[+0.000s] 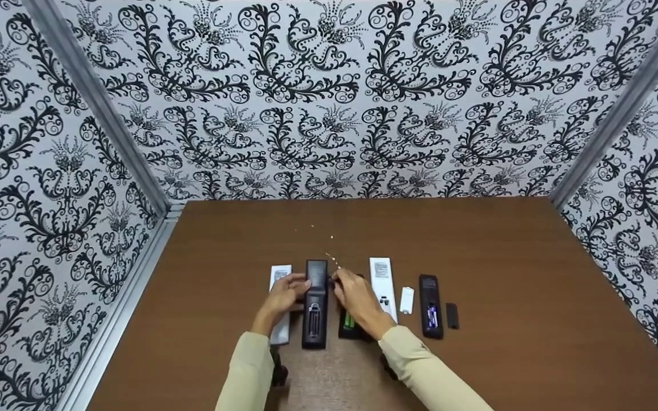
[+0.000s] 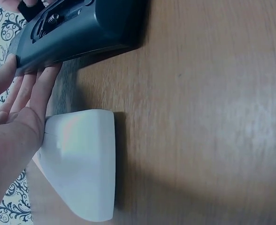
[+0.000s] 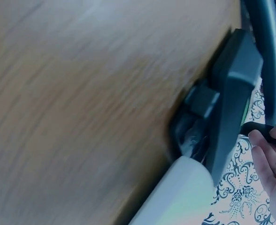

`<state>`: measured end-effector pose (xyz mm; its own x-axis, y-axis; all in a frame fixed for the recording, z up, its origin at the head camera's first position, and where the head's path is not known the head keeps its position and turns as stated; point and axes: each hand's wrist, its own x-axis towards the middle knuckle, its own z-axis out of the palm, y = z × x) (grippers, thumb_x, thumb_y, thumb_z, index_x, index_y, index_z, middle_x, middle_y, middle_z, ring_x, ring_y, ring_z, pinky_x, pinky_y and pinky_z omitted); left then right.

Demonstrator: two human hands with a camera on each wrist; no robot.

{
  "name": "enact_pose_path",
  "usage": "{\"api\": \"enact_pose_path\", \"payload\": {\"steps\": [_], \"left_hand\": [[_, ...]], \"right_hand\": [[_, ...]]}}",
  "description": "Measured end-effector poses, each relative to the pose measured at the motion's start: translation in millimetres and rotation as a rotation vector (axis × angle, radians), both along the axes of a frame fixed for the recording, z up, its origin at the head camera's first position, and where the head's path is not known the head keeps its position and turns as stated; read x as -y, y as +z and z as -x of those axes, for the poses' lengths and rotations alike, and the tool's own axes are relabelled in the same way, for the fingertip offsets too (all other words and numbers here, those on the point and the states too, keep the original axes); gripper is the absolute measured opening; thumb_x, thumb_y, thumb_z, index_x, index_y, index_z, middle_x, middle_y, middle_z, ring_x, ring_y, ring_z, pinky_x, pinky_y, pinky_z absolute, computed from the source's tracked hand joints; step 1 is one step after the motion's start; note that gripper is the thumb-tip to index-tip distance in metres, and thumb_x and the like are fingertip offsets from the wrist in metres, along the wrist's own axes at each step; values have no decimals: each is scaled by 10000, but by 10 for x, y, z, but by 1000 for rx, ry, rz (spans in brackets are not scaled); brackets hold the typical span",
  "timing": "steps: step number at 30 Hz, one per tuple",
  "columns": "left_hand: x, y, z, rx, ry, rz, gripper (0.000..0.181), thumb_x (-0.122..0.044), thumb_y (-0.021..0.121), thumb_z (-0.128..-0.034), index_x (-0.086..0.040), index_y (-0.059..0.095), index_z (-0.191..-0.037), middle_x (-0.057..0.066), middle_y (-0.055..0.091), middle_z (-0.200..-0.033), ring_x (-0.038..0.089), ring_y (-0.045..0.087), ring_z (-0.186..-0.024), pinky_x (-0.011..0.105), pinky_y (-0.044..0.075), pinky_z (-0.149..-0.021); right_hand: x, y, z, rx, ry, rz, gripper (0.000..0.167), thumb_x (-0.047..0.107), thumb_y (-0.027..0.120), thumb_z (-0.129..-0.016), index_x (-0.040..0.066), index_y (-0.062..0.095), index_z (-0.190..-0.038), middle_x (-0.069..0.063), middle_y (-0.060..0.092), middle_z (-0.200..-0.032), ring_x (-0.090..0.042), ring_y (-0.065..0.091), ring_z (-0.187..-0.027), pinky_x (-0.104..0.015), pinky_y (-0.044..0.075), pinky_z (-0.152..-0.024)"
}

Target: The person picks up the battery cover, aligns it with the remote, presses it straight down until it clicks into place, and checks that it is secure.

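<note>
A black remote control lies back side up, its battery compartment uncovered; a spring shows inside in the left wrist view. My left hand holds this remote by its left edge, the thumb at the side and the fingers low against it. Between the thumb and fingers of my right hand is a small black battery cover, just right of the remote. Under the right hand, another black remote has green batteries in its compartment. A white remote lies partly behind the left hand.
Right of my hands lie a white remote, a white battery cover, a black remote with purple batteries and a black cover. Small pale specks dot the brown table farther back. Patterned walls enclose it.
</note>
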<state>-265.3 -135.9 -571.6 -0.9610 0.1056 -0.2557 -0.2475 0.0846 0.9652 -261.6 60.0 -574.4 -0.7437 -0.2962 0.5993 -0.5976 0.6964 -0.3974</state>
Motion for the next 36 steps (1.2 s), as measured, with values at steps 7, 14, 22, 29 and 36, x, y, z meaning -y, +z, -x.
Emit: {"api": "enact_pose_path", "payload": {"steps": [7,14,22,29,36], "left_hand": [[-15,-20,-3,-9,7,7,411,-147,598,-1003,61,523,-1350,261,648,-1244,171,661,-887,357,598,-727],[0,-73,-7,-34,11,21,434,-142,587,-1006,85,504,-1366,288,634,-1263,193,677,-928,380,607,-737],[29,-54,-10,-31,13,22,444,-138,577,-1012,84,491,-1387,296,612,-1306,182,677,-920,359,607,-755],[42,-46,-12,-27,6,15,439,-139,587,-1007,78,505,-1380,296,617,-1296,195,677,-929,372,608,-784],[31,-40,0,-29,11,2,437,-124,583,-1008,92,498,-1378,301,620,-1281,180,675,-904,370,611,-780]], "right_hand": [[38,4,52,-133,77,141,89,-79,730,-828,-21,710,-893,-118,663,-842,-244,692,-772,-329,601,-717],[80,114,-49,-31,-6,98,100,71,737,-868,30,771,-952,-58,719,-841,-216,662,-774,-339,568,-722],[135,237,-78,78,40,171,66,-9,719,-864,-25,742,-924,-116,735,-850,-262,715,-789,-349,601,-746],[174,260,-107,96,38,236,57,-5,731,-850,-35,763,-887,-102,705,-861,-250,702,-806,-322,598,-772],[203,299,-150,227,8,261,59,60,746,-862,22,785,-887,-74,710,-852,-206,681,-779,-305,573,-714]]}}
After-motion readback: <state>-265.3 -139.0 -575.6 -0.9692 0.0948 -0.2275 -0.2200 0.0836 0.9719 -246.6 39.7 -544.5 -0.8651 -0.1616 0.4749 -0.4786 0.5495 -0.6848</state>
